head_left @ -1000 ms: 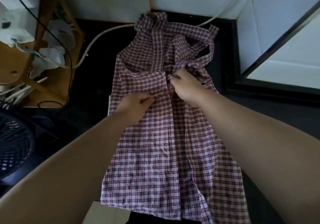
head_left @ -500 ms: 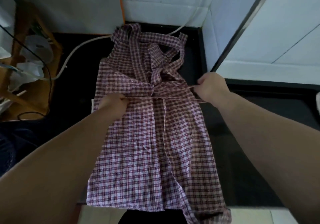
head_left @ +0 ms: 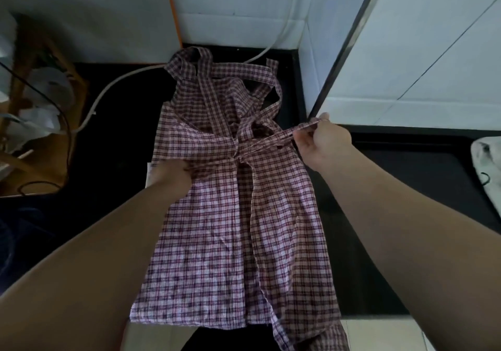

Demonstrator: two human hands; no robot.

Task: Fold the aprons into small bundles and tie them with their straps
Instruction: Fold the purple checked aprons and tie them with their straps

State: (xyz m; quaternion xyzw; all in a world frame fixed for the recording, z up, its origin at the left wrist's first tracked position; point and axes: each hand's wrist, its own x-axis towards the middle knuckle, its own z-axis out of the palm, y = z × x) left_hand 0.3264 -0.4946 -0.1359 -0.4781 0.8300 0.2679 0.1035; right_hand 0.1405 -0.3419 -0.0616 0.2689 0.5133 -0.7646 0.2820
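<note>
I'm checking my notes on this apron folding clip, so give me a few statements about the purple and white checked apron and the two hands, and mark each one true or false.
1. The right hand pinches a narrow checked strap drawn out to the right. True.
2. The purple-and-white checked cloth apron is already a small tied bundle. False: it lies spread out long on the black surface.
3. The left hand rests on the bare surface, clear of the cloth. False: it grips the apron at its left side, near the waist.
4. A pale curved hose lies on the black surface beyond the apron's top left. True.
</note>
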